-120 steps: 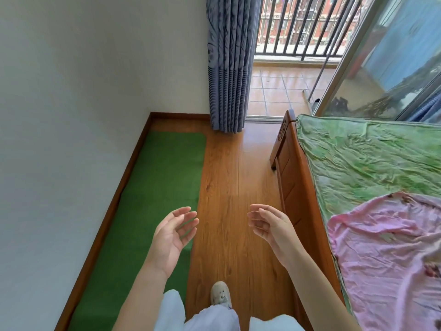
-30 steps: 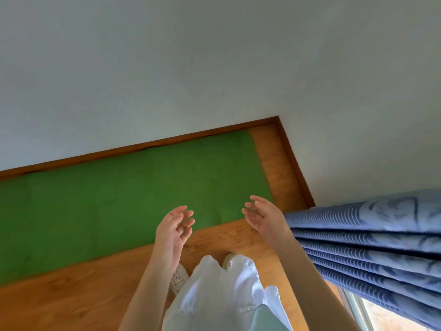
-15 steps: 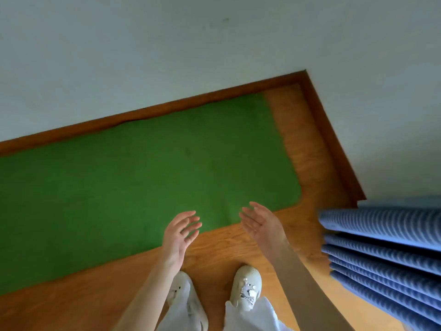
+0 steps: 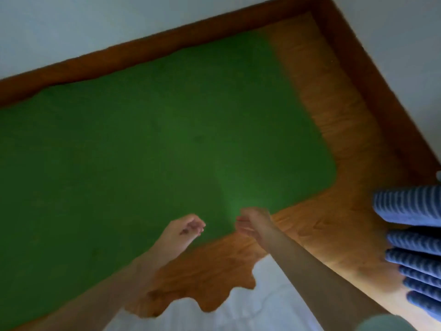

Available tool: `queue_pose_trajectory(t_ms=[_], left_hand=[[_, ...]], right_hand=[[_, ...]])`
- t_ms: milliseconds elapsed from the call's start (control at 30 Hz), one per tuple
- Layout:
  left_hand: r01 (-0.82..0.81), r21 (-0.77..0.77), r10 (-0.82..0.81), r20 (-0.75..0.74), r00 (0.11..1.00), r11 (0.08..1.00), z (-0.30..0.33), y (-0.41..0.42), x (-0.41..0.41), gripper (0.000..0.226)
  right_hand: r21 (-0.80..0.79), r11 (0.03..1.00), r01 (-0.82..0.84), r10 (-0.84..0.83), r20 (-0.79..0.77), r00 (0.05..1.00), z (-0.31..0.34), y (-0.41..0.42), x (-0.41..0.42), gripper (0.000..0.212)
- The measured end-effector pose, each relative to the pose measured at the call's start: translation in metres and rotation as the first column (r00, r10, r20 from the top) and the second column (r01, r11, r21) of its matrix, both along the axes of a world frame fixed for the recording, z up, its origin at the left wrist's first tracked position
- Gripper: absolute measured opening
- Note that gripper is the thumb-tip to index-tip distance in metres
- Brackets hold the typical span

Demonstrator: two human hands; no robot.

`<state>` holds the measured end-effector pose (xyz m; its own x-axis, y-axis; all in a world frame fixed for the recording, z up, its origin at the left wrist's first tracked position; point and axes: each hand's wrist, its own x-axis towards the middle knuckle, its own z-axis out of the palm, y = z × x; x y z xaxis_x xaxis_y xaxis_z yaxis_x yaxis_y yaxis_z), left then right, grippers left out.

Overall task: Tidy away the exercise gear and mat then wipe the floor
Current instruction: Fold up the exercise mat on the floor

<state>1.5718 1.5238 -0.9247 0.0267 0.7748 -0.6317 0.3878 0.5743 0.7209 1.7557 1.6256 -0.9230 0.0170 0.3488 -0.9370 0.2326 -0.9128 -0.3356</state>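
A green exercise mat (image 4: 155,139) lies flat on the wooden floor (image 4: 334,223) along the wall, with its right end near the room corner. My left hand (image 4: 183,231) hovers over the mat's near edge, its fingers loosely curled and holding nothing. My right hand (image 4: 253,223) hangs just beside it, over the same edge where mat meets floor, fingers also loosely curled and empty. The frame is blurred, so I cannot tell if either hand touches the mat. No other exercise gear is in view.
A brown skirting board (image 4: 143,51) runs along the white walls behind and to the right of the mat. A blue striped curtain (image 4: 415,235) hangs at the right edge. My white clothing (image 4: 250,306) fills the bottom of the view.
The view has dropped closer to the mat. Both hands have moved down toward its near edge, and their fingers have gone from spread to loosely curled.
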Motion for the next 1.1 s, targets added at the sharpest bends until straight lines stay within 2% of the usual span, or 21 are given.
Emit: queue_pose_trajectory(t_ms=[67,100,133,200,300,400,533,600,667,767,867,1000,1100], left_hand=[[0.201,0.081,-0.194,-0.087,0.977,0.976,-0.024,0.017,-0.007,0.015],[0.332,0.128,-0.31,-0.167,0.936,0.934,-0.034,0.024,-0.01,0.013],[0.461,0.163,-0.414,-0.257,0.873,0.872,-0.042,0.03,-0.011,0.017],[0.599,0.227,-0.484,-0.408,0.774,0.768,-0.058,0.036,-0.012,0.028],[0.721,0.297,-0.471,-0.592,0.653,0.626,-0.085,0.029,-0.007,0.039],[0.793,0.28,-0.379,-0.76,0.527,0.541,-0.112,0.017,-0.005,0.059],[0.788,0.195,-0.258,-0.875,0.408,0.584,-0.129,0.007,-0.008,0.083],[0.769,0.175,-0.252,-0.88,0.402,0.614,-0.135,-0.002,-0.008,0.091],[0.738,0.171,-0.266,-0.86,0.435,0.653,-0.136,-0.015,-0.003,0.098],[0.72,0.146,-0.313,-0.829,0.463,0.679,-0.133,-0.03,0.004,0.106],[0.727,0.142,-0.33,-0.822,0.465,0.671,-0.131,-0.039,0.003,0.104],[0.676,0.141,-0.301,-0.817,0.492,0.724,-0.13,-0.046,-0.002,0.094],[0.684,0.17,-0.248,-0.848,0.468,0.71,-0.13,-0.049,0.0,0.087]], right_hand=[[0.054,0.997,-0.058,0.058,-0.01,0.998,-0.02,0.002,-0.006,0.015],[0.142,0.978,-0.151,0.152,0.005,0.988,-0.027,0.0,-0.008,0.014],[0.265,0.912,-0.312,0.309,0.057,0.949,-0.034,-0.004,-0.008,0.012],[0.48,0.669,-0.567,0.566,0.165,0.808,-0.048,-0.012,-0.006,0.017],[0.641,0.332,-0.692,0.733,0.287,0.617,-0.07,-0.019,0.0,0.025],[0.671,0.074,-0.737,0.759,0.441,0.478,-0.093,-0.021,0.007,0.03],[0.555,-0.346,-0.756,0.629,0.735,0.252,-0.115,-0.026,0.018,0.036],[0.436,-0.515,-0.738,0.543,0.832,0.113,-0.121,-0.03,0.023,0.043],[0.327,-0.645,-0.69,0.461,0.888,-0.01,-0.121,-0.032,0.027,0.054],[0.218,-0.745,-0.631,0.354,0.93,-0.096,-0.123,-0.023,0.027,0.069],[0.169,-0.758,-0.63,0.308,0.944,-0.118,-0.121,-0.011,0.023,0.076],[0.119,-0.777,-0.619,0.262,0.954,-0.146,-0.124,-0.009,0.024,0.078],[0.086,-0.796,-0.599,0.206,0.969,-0.136,-0.124,-0.008,0.023,0.077]])
